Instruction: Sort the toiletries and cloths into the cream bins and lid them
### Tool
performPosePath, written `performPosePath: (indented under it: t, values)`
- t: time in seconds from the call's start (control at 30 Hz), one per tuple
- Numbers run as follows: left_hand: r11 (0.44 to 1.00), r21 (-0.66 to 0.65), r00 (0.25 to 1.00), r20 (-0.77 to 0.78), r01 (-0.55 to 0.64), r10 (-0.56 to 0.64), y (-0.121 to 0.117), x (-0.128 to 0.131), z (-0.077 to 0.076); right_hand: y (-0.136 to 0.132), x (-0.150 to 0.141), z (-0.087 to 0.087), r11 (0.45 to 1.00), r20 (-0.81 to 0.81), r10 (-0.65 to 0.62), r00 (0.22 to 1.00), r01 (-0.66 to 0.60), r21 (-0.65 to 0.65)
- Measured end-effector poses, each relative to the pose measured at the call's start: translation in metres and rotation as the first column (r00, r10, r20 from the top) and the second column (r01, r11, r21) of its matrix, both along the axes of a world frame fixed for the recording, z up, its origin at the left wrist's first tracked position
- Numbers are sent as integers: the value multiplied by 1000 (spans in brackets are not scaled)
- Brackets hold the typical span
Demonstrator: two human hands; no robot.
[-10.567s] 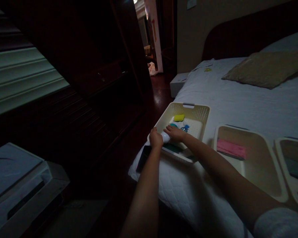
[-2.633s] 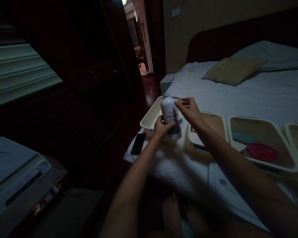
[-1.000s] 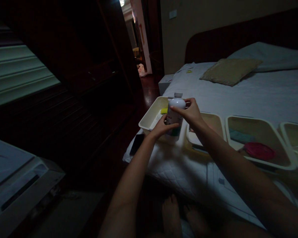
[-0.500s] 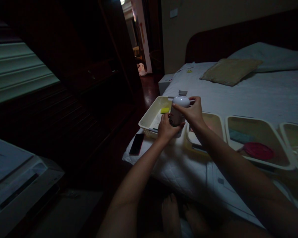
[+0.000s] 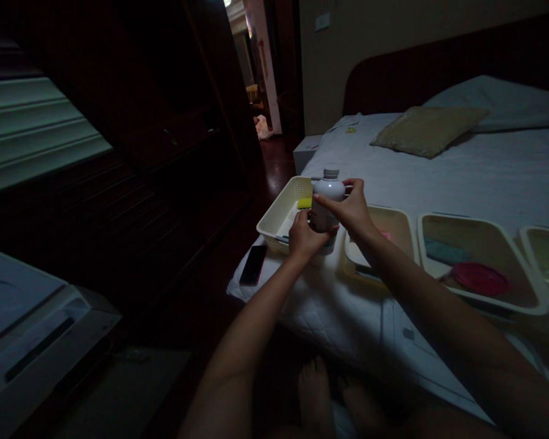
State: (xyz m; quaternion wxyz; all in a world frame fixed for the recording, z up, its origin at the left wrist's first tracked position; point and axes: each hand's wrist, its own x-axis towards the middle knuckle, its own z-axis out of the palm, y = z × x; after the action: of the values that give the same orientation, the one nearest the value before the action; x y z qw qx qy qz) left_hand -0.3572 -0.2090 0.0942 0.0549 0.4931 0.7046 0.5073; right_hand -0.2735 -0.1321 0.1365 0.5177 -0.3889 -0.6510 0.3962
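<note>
Between both hands I hold a white bottle [image 5: 328, 190] with a ridged grey cap, upright above the near edge of the bed. My left hand [image 5: 307, 235] wraps its lower part, fingers on the left side and thumb across the front. My right hand [image 5: 353, 210] grips the upper part, thumb on the front and fingers behind at the right. Just behind and left of the bottle sits a cream basket [image 5: 269, 227] with a yellow item [image 5: 304, 203] in it. The bottle hides the basket's right side. Its label is too dark to read.
More cream bins [image 5: 480, 217] stand in a row to the right, one holding a pink-red item [image 5: 480, 278]. A phone [image 5: 253, 265] lies at the bed's corner. A tan pillow [image 5: 432, 131] is farther back. At lower left stands a white boxy appliance [image 5: 50, 323].
The bottle and both hands have shifted very slightly left relative to the basket. The grip of both hands looks the same; the view has moved a little.
</note>
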Motion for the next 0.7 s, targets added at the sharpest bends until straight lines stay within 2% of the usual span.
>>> performPosePath:
  t: [0.17,0.37,0.5,0.63,0.7]
  values:
    - [999,-27,971,238,34,-27,0,-2,-4,2,2,0,990,-19,114,993,-115,-86]
    - [990,62,840,524,126,-140,5,-8,-3,5,5,8,963,-85,164,983,-178,-202]
    - [968,124,672,700,220,-243,2,-14,1,6,8,9,936,-159,194,968,-232,-265]
    - [938,144,471,834,316,-287,-1,-23,0,7,11,3,890,-208,240,948,-301,-344]
    - [930,168,368,884,327,-289,-2,-26,0,7,13,0,864,-220,261,940,-329,-380]
